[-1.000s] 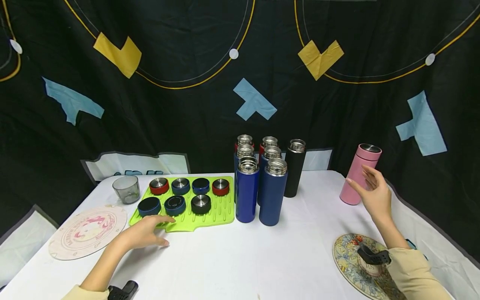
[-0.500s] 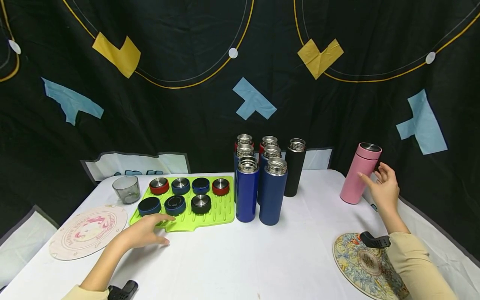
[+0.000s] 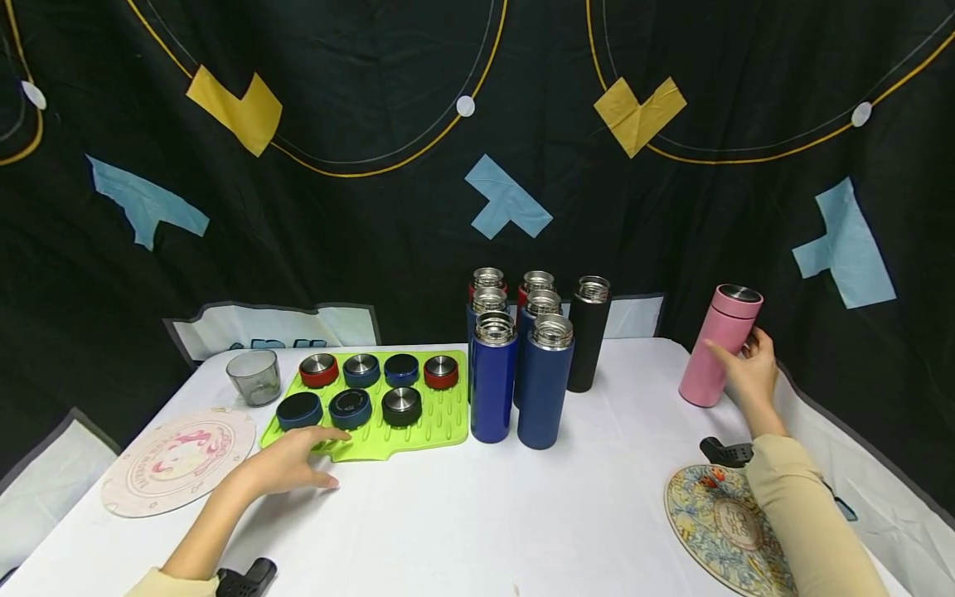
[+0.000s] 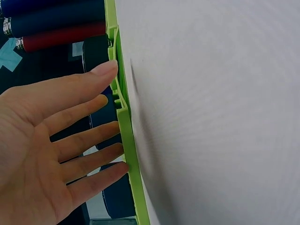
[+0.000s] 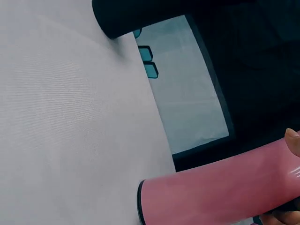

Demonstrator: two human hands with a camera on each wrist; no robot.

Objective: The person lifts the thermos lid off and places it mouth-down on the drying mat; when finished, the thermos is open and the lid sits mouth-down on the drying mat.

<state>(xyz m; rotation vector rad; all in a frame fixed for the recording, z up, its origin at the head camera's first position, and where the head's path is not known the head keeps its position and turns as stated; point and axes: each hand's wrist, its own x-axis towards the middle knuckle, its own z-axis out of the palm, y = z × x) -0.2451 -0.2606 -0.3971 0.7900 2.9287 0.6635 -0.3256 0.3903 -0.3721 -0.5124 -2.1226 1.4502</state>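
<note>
At the right of the table a lidded pink thermos (image 3: 716, 356) stands, and my right hand (image 3: 752, 373) is around its side, thumb in front and fingers behind. The right wrist view shows the thumb (image 5: 293, 142) and fingers at the edge of the picture, against the pink thermos (image 5: 220, 183). My left hand (image 3: 291, 464) is spread beside the front edge of a green draining mat (image 3: 448, 423), holding nothing. In the left wrist view its fingers (image 4: 93, 154) are straight and apart near the mat's edge. Bottle lids stand on the mat, among them a black lid (image 3: 401, 408) and a red lid (image 3: 318, 371).
Several lidless bottles stand grouped mid-table, with a blue bottle (image 3: 494, 381) in front and a black bottle (image 3: 588, 340) behind right. A glass cup (image 3: 255, 380) and a pink round mat (image 3: 179, 464) lie left. A patterned round mat (image 3: 701, 514) lies under the right forearm.
My right hand has moved from beside the pink thermos, first outward to its right, then in against it, closing around its side. The left hand has stayed in place.
</note>
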